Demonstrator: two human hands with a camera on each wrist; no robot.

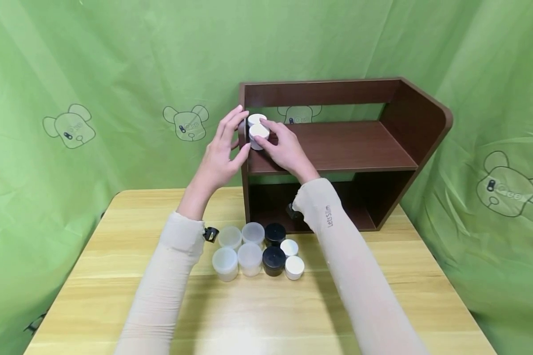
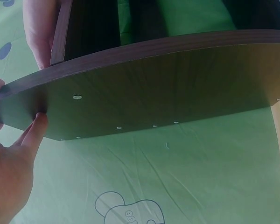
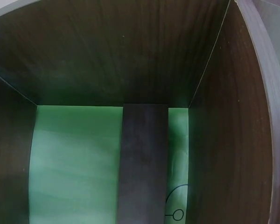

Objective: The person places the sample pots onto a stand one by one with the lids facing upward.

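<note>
Head view first: a dark brown wooden shelf point(image 1: 337, 143) is stood at the back of a light wood table point(image 1: 408, 276), and everything is placed relative to it. Two white jars are seen at the left end of the shelf's upper board, right against its left side panel. The front white jar point(image 1: 259, 134) is gripped by the right hand point(image 1: 284, 148), fingers curled round it from the right. The back white jar point(image 1: 255, 119) is sat just behind, touching or nearly touching the front one.

The left hand point(image 1: 222, 155) is held at the outside of the shelf's left side panel, fingers fairly straight and spread, nothing gripped. In the left wrist view a fingertip point(image 2: 38, 119) is seen pressed on that panel's outer face.

On the table just in front of the shelf's left half, a cluster of small jars is laid out in two rows: four frosted clear jars point(image 1: 237, 251), two black jars point(image 1: 274, 246) and two white-lidded jars point(image 1: 292, 259).

Right wrist view is filled only by the shelf's dark inside and green cloth point(image 3: 74, 158) behind it; the hand isn't shown there.
</note>
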